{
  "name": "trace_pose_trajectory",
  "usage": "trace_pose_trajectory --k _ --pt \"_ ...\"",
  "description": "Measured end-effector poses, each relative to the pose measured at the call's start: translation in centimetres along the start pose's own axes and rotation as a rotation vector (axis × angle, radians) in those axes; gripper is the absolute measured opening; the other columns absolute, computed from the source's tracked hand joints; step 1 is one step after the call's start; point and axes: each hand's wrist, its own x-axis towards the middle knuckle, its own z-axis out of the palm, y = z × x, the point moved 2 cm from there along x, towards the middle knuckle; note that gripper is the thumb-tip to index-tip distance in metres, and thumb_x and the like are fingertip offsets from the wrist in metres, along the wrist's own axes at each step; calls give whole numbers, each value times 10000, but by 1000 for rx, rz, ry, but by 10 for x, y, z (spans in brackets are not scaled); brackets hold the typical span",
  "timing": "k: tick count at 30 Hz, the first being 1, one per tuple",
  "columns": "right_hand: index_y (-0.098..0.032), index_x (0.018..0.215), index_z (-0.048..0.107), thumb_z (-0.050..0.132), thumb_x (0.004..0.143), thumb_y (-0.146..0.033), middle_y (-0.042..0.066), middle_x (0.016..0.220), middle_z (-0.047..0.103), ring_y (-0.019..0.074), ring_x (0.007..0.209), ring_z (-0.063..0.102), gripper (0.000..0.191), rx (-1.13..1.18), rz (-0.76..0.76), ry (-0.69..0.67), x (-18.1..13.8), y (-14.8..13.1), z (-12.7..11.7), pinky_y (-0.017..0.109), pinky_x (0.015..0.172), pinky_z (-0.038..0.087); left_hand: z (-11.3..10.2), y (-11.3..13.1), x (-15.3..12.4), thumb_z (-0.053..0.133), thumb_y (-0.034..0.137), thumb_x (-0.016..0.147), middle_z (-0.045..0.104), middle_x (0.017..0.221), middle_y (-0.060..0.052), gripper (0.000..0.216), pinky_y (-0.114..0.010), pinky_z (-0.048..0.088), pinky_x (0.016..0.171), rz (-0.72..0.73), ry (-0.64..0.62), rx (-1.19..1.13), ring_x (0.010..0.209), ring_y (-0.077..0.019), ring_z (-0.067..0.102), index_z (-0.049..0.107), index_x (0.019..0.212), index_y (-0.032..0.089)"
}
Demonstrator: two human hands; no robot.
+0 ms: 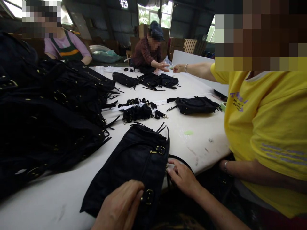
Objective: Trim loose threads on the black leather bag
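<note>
A black leather bag (131, 166) with brass buckles lies on the white table (59, 198) right in front of me. My left hand (121, 206) rests on its near end, fingers closed beside a brass buckle (148, 196). My right hand (182, 176) touches the bag's right edge at the table's rim, fingers on the side seam near a thin black strap. Another buckle (160, 149) sits higher on the bag.
A big heap of black bags (48, 111) fills the left side. A bundle of straps (139, 110) and another bag (195, 105) lie mid-table. A person in a yellow shirt (271, 134) stands close on the right, reaching toward a seated person (150, 48) at the far end.
</note>
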Motion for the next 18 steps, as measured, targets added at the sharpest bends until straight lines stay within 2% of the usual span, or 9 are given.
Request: trace_pose_trajectory --k 2,4,6,8,12,18 --pt "-189 962 615 337 957 -360 4 648 648 168 643 601 326 51 4 -86 3 -2 0 257 614 372 3 -3 39 400 254 939 660 1077 -43 244 -316 498 876 78 6 149 998 -184 615 544 1136 250" --pt "-196 896 630 403 934 -362 10 686 660 168 659 604 284 7 9 -106 6 -4 0 251 596 358 13 -13 78 395 249 938 564 1322 -49 348 -437 395 1037 96 -88 293 1251 -244 472 501 1269 275" --pt "-200 965 622 529 870 -343 20 786 681 181 730 620 195 -64 2 -93 8 -5 1 249 613 357 27 -28 109 425 286 935 465 1436 -23 401 -493 293 1106 94 -153 351 1364 -272 331 460 1333 320" --pt "-196 974 602 540 866 -310 33 853 688 190 791 630 168 -121 -15 -107 11 -6 2 251 642 362 42 -44 130 466 334 922 385 1493 -16 431 -528 239 1122 87 -175 358 1403 -305 245 444 1351 355" --pt "-195 934 572 406 949 -264 44 855 696 194 789 648 180 -283 -67 -159 11 -9 3 259 631 360 59 -66 141 449 426 924 337 1518 -27 448 -543 245 1109 56 -181 343 1404 -330 232 426 1367 368" --pt "-163 977 548 366 973 -219 71 772 692 217 670 668 191 -621 -43 -115 -3 -27 12 287 512 308 61 -72 139 444 459 918 361 1507 -16 435 -522 234 1114 25 -178 305 1388 -314 263 465 1341 361"
